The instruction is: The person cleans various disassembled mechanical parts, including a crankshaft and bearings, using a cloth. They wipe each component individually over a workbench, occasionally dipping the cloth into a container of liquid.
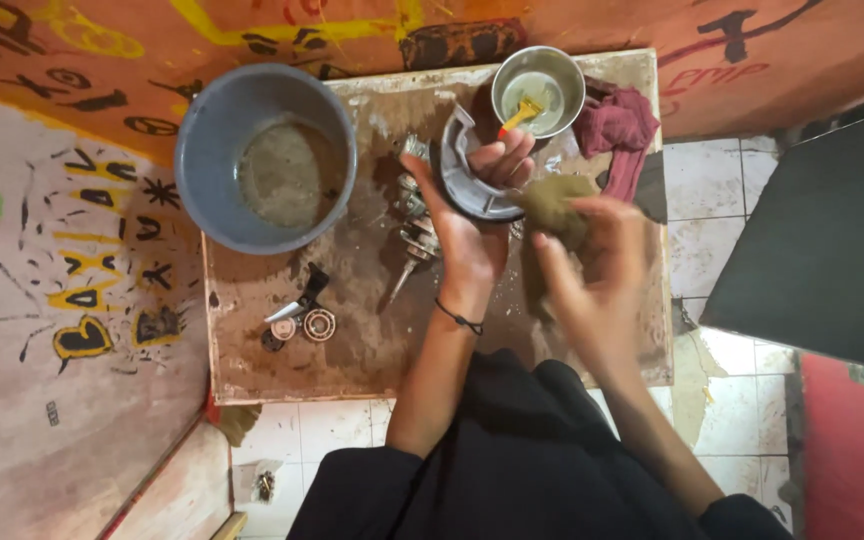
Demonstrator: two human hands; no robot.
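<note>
From the head camera, looking straight down, the left hand (472, 225) reaches out over a stained wooden bench (352, 350) and has its grip closed on a round grey metal part (464, 170), fingers curled over the far rim and thumb along the near side, so the part is held tilted just above the bench top. The right hand (597, 265) is blurred; its grip is wrapped around an olive-brown cloth (557, 205), which is pressed against the right edge of the metal part. Just beyond the part stands a small steel bowl (542, 75) holding pale liquid and a brush with an orange handle (520, 112). A dark red rag (617, 125) lies bunched just beside the bowl on its right. To the left of the part, a cluster of small metal pieces (414, 215) lies on the bench, and nearer the front left corner sit a round bearing (319, 324) and a few dark bits beside it. A grey plastic bucket (207, 150) with murky liquid in it stands on the far left corner of the bench. White floor tiles (722, 230) show to the right.
</note>
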